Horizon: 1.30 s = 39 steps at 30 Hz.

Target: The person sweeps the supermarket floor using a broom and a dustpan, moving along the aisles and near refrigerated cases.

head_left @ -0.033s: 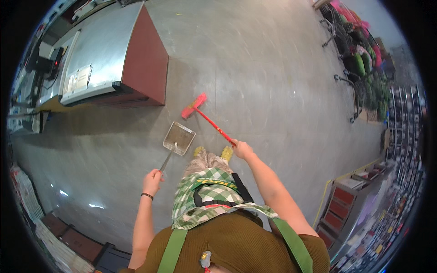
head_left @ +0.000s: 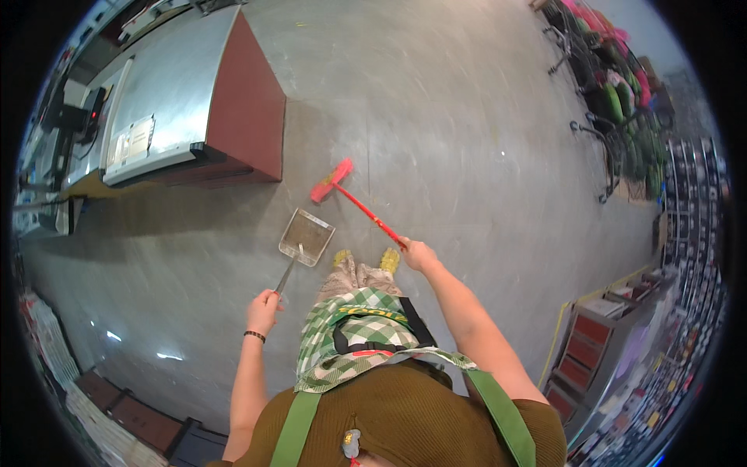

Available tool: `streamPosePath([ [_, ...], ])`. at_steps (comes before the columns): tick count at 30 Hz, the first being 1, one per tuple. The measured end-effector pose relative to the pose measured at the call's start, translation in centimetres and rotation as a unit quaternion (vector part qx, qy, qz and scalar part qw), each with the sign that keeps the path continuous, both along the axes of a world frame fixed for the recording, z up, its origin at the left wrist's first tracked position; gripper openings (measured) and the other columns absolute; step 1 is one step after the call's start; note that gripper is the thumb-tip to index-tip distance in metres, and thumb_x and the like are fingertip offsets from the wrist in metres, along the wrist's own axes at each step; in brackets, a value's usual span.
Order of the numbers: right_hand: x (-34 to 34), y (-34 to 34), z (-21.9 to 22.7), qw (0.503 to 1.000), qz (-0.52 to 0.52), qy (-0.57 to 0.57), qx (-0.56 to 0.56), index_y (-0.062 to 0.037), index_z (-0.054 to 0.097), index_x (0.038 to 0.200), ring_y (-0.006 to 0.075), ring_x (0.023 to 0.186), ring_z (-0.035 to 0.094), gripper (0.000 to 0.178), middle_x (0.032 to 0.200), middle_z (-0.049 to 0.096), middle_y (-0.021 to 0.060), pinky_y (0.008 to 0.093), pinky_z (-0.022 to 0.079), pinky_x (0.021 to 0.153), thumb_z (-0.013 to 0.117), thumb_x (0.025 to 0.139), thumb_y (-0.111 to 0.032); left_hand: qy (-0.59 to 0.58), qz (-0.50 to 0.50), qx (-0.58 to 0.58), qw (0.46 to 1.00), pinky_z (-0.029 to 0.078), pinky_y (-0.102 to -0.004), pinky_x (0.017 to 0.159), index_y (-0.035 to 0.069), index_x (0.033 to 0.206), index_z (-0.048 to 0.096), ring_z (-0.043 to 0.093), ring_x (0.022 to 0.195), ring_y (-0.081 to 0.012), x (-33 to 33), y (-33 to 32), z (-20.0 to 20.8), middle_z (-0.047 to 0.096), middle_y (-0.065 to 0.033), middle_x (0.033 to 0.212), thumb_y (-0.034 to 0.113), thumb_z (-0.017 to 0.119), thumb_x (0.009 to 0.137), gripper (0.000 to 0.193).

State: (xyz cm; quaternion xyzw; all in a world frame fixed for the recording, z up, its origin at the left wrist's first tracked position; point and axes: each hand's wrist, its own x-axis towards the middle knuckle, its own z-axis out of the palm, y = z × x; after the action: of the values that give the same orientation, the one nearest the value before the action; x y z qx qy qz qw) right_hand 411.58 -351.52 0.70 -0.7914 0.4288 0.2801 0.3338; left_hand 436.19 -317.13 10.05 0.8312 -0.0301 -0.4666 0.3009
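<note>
A red broom slants across the grey floor, its pink-red head lying beyond my feet and to the left. My right hand is closed around the upper end of its handle. Left of my feet rests a long-handled dustpan with a pale rim and a brownish, dirty-looking pan, its open side facing away from me. Its thin grey handle rises to my left hand, which grips the end. The broom head and the dustpan are apart, with a short stretch of floor between them.
A metal-topped counter with a dark red side stands ahead on the left. Far right are wheeled carts with watermelons. Packed shelves and a drawered unit line the right. Dark red boxes sit at the lower left.
</note>
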Motion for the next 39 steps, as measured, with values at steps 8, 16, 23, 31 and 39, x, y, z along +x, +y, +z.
streamPosePath([
  [8, -17.5, 4.8, -2.3, 0.992, -0.098, -0.05, -0.063, -0.0204, 0.046, 0.132, 0.0317, 0.081, 0.064, 0.041, 0.091, 0.065, 0.0149, 0.0419, 0.05, 0.067, 0.045, 0.09, -0.024, -0.013, -0.135, 0.001, 0.991, 0.045, -0.0296, 0.048, 0.004, 0.083, 0.059, 0.057, 0.054, -0.0131, 0.6, -4.2, -2.0, 0.062, -0.0064, 0.065, 0.031, 0.05, 0.085, 0.028],
  [16, -14.0, 4.4, -4.6, 0.892, -0.417, -0.178, 0.007, -0.0083, 0.052, 0.125, 0.0336, 0.094, 0.06, 0.039, 0.105, 0.062, 0.0213, 0.0395, 0.046, 0.081, 0.044, 0.09, -0.022, -0.024, -0.256, 0.026, 0.966, 0.048, -0.0356, 0.062, 0.003, 0.084, 0.062, 0.062, 0.063, -0.0246, -0.2, -14.6, -2.0, 0.064, -0.0126, 0.07, 0.035, 0.049, 0.081, 0.035],
  [23, -8.3, 3.7, -9.7, 0.841, -0.521, -0.145, 0.01, -0.0113, 0.048, 0.128, 0.0341, 0.089, 0.056, 0.04, 0.096, 0.058, 0.0225, 0.041, 0.044, 0.075, 0.041, 0.089, -0.017, -0.046, -0.354, 0.021, 0.934, 0.046, -0.0417, 0.078, 0.002, 0.089, 0.064, 0.06, 0.088, -0.0375, -2.2, -20.6, -6.8, 0.064, -0.0222, 0.088, 0.036, 0.047, 0.079, 0.04],
  [31, -7.4, 11.4, 0.2, 0.737, -0.561, -0.196, 0.324, -0.0182, 0.038, 0.137, 0.0125, 0.036, 0.038, 0.046, 0.057, 0.044, 0.0032, 0.0278, 0.029, 0.033, 0.039, 0.091, -0.013, -0.091, -0.382, 0.019, 0.919, 0.046, -0.0407, 0.077, 0.0, 0.087, 0.065, 0.061, 0.082, -0.0331, -3.7, -26.3, -8.1, 0.063, -0.0207, 0.085, 0.037, 0.045, 0.078, 0.044],
  [39, -11.1, 12.0, 7.9, 0.702, -0.604, -0.2, 0.32, -0.0141, 0.035, 0.139, 0.0085, 0.035, 0.035, 0.047, 0.057, 0.044, 0.0009, 0.0251, 0.028, 0.031, 0.039, 0.092, -0.012, -0.037, -0.354, 0.009, 0.934, 0.046, -0.0362, 0.061, 0.0, 0.08, 0.064, 0.061, 0.063, -0.0245, -1.8, -26.3, -5.7, 0.063, -0.0148, 0.068, 0.036, 0.045, 0.079, 0.041],
])
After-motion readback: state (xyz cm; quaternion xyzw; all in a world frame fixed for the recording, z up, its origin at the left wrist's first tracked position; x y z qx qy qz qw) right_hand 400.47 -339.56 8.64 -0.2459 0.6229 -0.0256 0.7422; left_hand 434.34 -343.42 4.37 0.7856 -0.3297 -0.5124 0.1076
